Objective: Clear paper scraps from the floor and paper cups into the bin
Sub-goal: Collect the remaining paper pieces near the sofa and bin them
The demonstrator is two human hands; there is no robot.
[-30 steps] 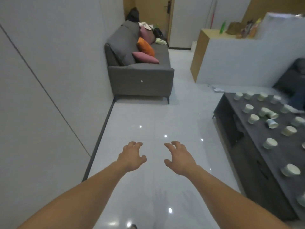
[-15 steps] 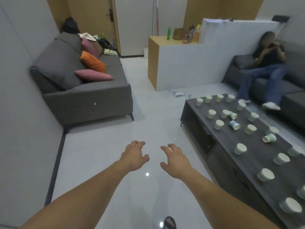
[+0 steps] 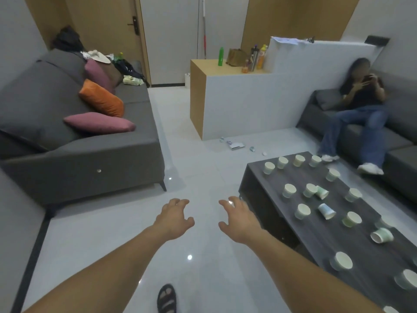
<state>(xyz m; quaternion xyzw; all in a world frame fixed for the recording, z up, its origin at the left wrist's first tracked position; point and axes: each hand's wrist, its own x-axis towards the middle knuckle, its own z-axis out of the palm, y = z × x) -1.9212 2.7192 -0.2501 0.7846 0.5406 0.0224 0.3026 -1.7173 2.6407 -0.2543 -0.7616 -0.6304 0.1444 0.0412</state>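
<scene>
Several pale paper cups (image 3: 302, 211) stand on the dark coffee table (image 3: 284, 224) at the right; a few lie tipped over, such as one blue-white cup (image 3: 326, 211). Paper scraps (image 3: 236, 145) lie on the white floor by the foot of the white counter. My left hand (image 3: 174, 219) and my right hand (image 3: 239, 219) reach forward over the floor, fingers loosely spread, holding nothing. Both are well short of the scraps and left of the table. No bin is in view.
A grey sofa (image 3: 85, 152) with orange and pink cushions fills the left. A person (image 3: 361, 114) sits on a second sofa at the right. A white and wood counter (image 3: 237, 100) with bottles stands ahead. My sandalled foot (image 3: 166, 298) shows at the bottom.
The view has swung right, from the wall and grey sofa toward the table, the counter and the seated person. My hands stay stretched out and empty.
</scene>
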